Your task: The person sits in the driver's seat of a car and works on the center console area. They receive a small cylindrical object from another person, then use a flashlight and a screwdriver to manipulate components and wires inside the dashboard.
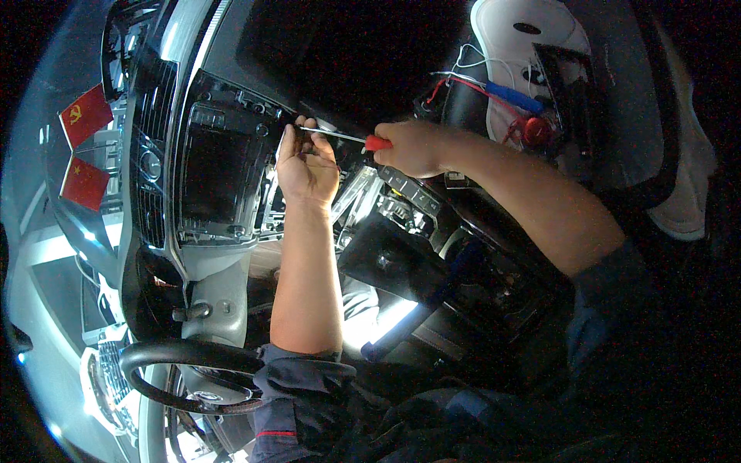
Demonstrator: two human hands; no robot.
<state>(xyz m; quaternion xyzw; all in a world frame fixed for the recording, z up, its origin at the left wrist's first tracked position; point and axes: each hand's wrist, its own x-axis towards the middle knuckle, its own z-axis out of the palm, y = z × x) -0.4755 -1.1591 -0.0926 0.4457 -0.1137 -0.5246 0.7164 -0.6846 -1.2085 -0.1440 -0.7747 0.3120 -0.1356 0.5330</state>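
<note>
My right hand (417, 148) is closed round the red handle of a screwdriver (333, 133). Its thin metal shaft points left, and the tip ends among the fingers of my left hand (309, 170). That hand has its palm up and its fingers curled at the edge of the opened dashboard (266, 174). Whatever lies between those fingertips is too small and shaded to make out. Just left of my hands is a dark centre screen panel (218, 166) in the dashboard. Below the screwdriver, a row of buttons (409, 189) sits by exposed metal brackets.
A steering wheel (193, 356) stands at the lower left. On the pale seat (502, 31) at the upper right lie a blue-handled tool (513, 96), a red round object (534, 131) and white wires. Two small red flags (86, 116) stand by the windscreen. A bright lamp (394, 324) glows below the console.
</note>
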